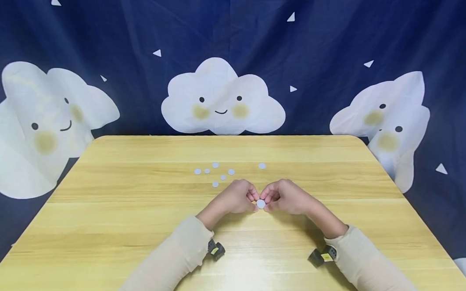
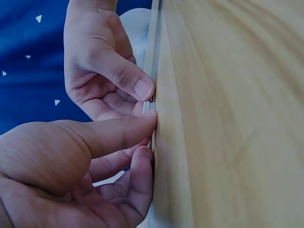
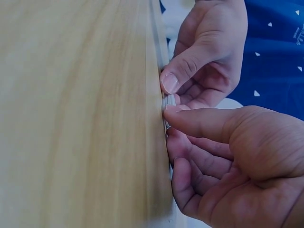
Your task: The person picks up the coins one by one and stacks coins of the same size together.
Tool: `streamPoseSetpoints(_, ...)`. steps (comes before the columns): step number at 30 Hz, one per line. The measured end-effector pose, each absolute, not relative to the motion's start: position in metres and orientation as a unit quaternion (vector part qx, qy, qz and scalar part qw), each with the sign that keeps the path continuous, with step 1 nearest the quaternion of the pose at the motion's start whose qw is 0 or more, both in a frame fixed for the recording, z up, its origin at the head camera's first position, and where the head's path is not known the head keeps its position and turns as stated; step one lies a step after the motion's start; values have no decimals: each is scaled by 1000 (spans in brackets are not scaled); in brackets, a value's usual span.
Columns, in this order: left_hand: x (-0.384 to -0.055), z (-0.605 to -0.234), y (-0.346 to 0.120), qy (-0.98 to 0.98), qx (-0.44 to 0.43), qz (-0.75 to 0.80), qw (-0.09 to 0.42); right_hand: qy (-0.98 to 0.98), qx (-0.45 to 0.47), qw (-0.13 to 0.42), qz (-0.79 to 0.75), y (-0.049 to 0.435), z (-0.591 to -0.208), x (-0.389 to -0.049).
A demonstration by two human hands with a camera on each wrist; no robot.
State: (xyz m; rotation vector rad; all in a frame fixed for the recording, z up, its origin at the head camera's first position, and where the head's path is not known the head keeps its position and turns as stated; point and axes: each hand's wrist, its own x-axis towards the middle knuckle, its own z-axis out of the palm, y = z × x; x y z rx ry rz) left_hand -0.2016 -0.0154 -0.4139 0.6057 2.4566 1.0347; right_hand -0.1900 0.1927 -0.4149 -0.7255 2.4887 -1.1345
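A short stack of small white discs [image 1: 261, 204] stands on the wooden table, its separate layers showing edge-on in both wrist views. My left hand [image 1: 237, 197] holds the stack from the left side, thumb at the near edge and fingers curled behind. From the opposite side my right hand [image 1: 289, 197] grips the same stack in the same way. In the left wrist view both thumb tips press close to the layered discs [image 2: 149, 106], right at the tabletop. Fingertips partly hide the stack in the right wrist view.
Beyond my left hand several loose white discs [image 1: 231, 172] lie scattered flat on the table [image 1: 121, 204]. A single white disc [image 1: 261, 166] lies apart from them, beyond the stack. Behind the table's far edge hangs a dark blue curtain [image 1: 132, 32] with cloud prints.
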Motion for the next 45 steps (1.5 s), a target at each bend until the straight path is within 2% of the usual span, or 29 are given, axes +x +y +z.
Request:
streamPoseSetpoints(13, -201, -415, -15, 880, 211, 372, 206, 865, -258, 164, -397, 194, -415, -189)
streamPoseSetpoints(20, -200, -415, -15, 879, 210, 372, 211, 858, -265, 181, -400, 195, -406, -190)
streamPoseSetpoints(26, -200, -415, -15, 878, 213, 374, 210, 863, -272, 174, -388, 198, -398, -196)
streamPoseSetpoints(36, -201, -413, -14, 881, 219, 366, 205, 880, -262, 152, -365, 201, -381, -220)
streamPoseSetpoints(45, -202, -414, -15, 883, 213, 364, 209, 894, -252, 148, -340, 198, -384, -256)
